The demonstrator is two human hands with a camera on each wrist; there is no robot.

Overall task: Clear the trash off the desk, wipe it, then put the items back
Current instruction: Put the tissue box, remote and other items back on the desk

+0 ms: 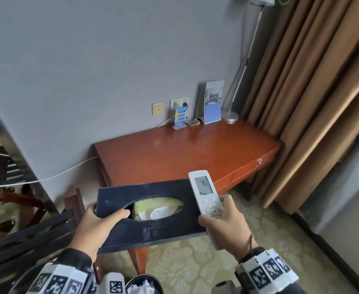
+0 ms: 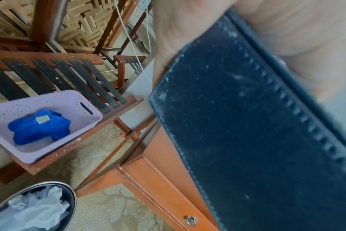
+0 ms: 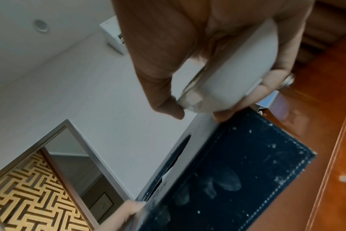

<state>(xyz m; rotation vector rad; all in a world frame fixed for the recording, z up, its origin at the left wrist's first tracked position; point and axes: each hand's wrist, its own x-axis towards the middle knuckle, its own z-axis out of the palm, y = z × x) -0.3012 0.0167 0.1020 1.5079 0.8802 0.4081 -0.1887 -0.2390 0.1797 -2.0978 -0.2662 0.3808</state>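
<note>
My left hand [image 1: 102, 219] grips the left end of a dark blue tissue box [image 1: 163, 225], thumb on top by its oval opening, where white tissue shows. The box hangs in the air in front of the red-brown wooden desk [image 1: 185, 151]. In the left wrist view the box's dusty side [image 2: 247, 125] fills the right half below my palm. My right hand [image 1: 223, 221] holds a white remote control [image 1: 204, 192] upright, screen facing me, just right of the box. The right wrist view shows the fingers [image 3: 164, 100] wrapped round the remote [image 3: 233, 75] above the box [image 3: 237, 179].
At the desk's back edge stand a small blue sign [image 1: 179, 118], a glass ashtray [image 1: 192, 122], a brochure stand [image 1: 213, 102] and a lamp base [image 1: 229, 116]. A bin with crumpled paper [image 2: 33, 207] sits on the floor. A lilac basket holding a blue cloth [image 2: 39, 126] rests on a slatted rack.
</note>
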